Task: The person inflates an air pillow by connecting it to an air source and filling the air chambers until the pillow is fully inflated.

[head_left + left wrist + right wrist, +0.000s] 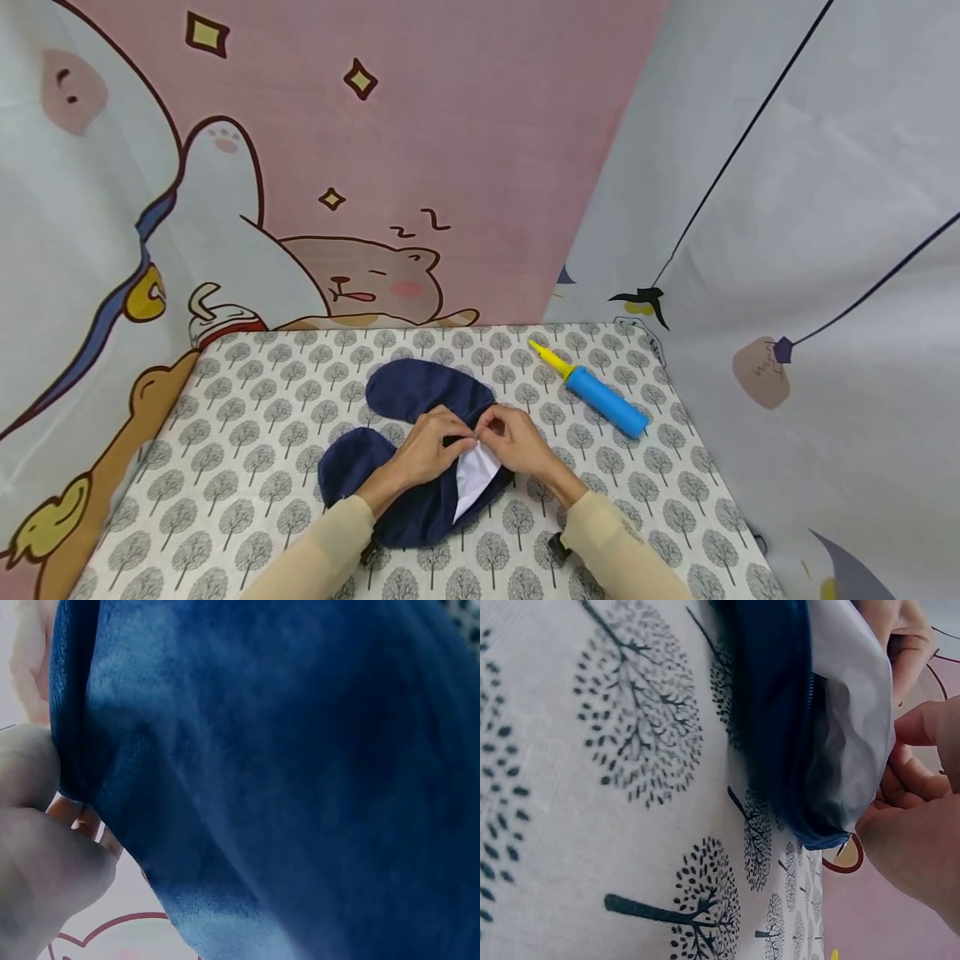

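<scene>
A limp, U-shaped navy plush neck pillow (423, 387) lies on the table, its two rounded ends toward the left. Along its right side the cover gapes at a zipper (810, 701), showing a smooth white inner layer (474, 477). My left hand (429, 447) pinches the edge of this opening between thumb and fingers; in the left wrist view the plush fabric (262, 765) fills most of the picture. Close beside it, my right hand (519, 442) pinches the same edge, thumb against fingers. The two sets of fingertips nearly meet above the white layer.
A blue hand pump (606, 402) with a yellow nozzle (550, 359) lies at the back right of the table. The tabletop cloth (247, 483) has a grey tree print. Hanging cartoon-printed fabric (487, 167) walls in the back and both sides.
</scene>
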`<action>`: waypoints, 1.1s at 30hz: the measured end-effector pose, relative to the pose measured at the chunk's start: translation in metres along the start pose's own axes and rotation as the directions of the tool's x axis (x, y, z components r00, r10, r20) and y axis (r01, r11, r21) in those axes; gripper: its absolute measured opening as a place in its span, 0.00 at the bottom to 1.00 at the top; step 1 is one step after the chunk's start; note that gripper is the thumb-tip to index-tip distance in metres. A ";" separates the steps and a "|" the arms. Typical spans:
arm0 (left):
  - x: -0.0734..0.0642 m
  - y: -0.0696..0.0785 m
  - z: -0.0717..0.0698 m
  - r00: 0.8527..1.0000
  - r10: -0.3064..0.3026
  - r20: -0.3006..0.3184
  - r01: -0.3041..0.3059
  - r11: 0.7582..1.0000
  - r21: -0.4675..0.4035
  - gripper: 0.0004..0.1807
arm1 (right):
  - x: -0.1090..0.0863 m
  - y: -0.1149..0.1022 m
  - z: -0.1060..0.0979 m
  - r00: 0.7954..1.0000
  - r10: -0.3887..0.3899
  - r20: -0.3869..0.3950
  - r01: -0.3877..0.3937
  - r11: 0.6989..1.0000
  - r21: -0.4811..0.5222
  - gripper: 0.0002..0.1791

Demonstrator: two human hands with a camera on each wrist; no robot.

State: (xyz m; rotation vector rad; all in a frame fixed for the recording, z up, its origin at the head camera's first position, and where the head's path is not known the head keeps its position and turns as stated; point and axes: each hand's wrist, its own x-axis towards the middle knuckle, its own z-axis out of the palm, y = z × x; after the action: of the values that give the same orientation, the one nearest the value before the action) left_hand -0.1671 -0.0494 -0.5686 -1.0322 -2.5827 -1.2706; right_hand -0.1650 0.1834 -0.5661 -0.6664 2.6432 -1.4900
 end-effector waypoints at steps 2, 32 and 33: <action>0.000 0.000 0.000 1.000 0.006 -0.004 -0.006 1.000 -0.002 0.06 | 0.001 0.000 -0.001 0.999 0.029 0.015 -0.030 0.999 0.019 0.07; 0.001 -0.005 -0.004 0.998 0.062 0.030 -0.062 0.998 0.011 0.06 | 0.007 0.007 -0.009 0.986 0.140 0.095 -0.156 0.968 0.198 0.09; 0.001 -0.005 -0.005 0.997 0.066 0.036 -0.067 0.998 0.014 0.06 | 0.007 0.007 -0.009 0.987 0.134 0.086 -0.147 0.974 0.171 0.09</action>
State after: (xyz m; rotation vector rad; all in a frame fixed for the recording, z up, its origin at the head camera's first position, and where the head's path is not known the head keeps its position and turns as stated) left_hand -0.1720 -0.0543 -0.5687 -1.1385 -2.5564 -1.2266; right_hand -0.1760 0.1917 -0.5658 -0.4992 2.4114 -1.6021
